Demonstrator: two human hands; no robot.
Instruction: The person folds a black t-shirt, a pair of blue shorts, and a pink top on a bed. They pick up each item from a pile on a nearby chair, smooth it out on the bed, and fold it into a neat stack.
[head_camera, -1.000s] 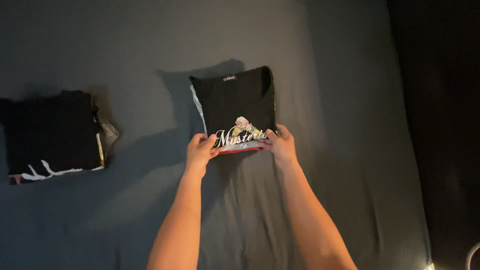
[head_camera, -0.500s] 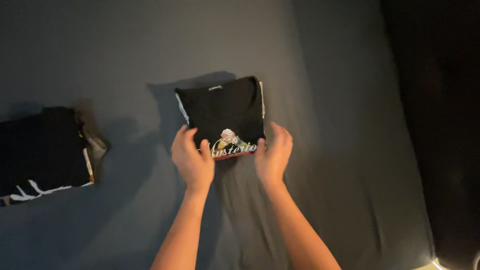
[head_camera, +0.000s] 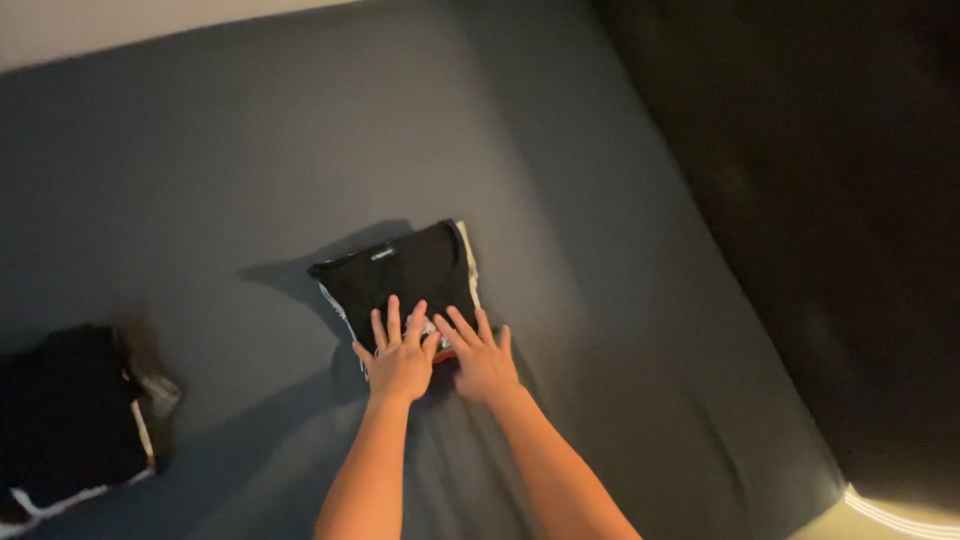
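Both my hands lie flat, fingers spread, gripping nothing. My left hand (head_camera: 398, 358) presses palm-down on the near edge of the folded black T-shirt (head_camera: 405, 275); my right hand (head_camera: 483, 358) lies just beside it, touching the same near edge, thumbs close together. The print on the shirt's near part is mostly covered by my fingers (head_camera: 392, 322); a thin red strip shows at the near hem. The shirt forms a compact rectangle, slightly turned, with light fabric showing along its left and right edges. It rests near the middle of the dark grey bed sheet (head_camera: 200, 170). Well apart, near left, sits a stack of folded dark clothes (head_camera: 70, 415) with white trim.
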